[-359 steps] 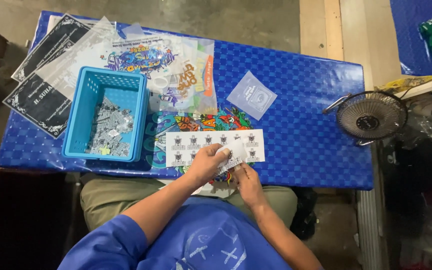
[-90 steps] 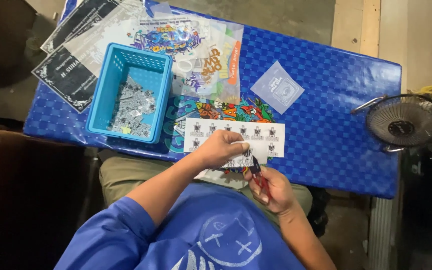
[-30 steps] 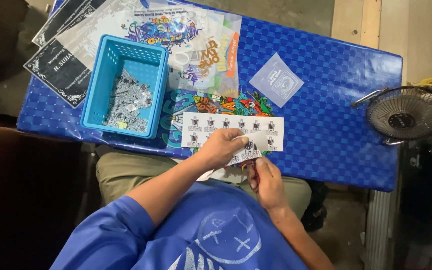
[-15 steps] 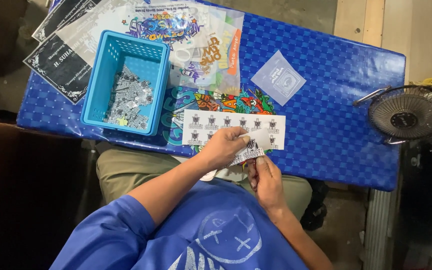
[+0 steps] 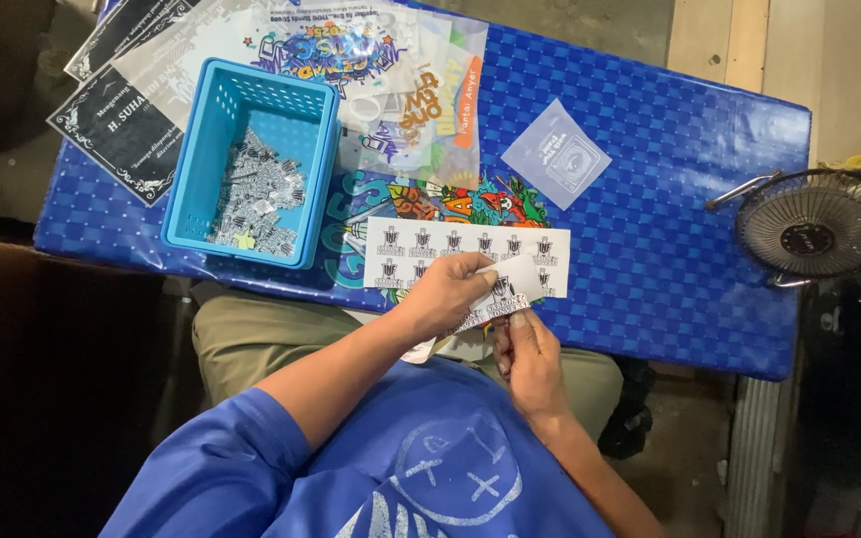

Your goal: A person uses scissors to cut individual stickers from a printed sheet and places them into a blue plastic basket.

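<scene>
Both hands, left hand (image 5: 447,295) and right hand (image 5: 528,351), pinch the sticker sheet (image 5: 467,257) at the counter (image 5: 670,229) edge. Many cut stickers already lie in the blue basket (image 5: 251,164); most of the sheet looks uncut.

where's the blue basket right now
In the head view the blue basket sits on the blue table toward the person's left, just left of the white sticker sheet that the left hand rests on.

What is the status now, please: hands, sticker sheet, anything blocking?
Left hand pressing white sticker sheet at table edge. Right hand pinching its lower edge. Blue basket beside, apart; nothing blocking.
</scene>
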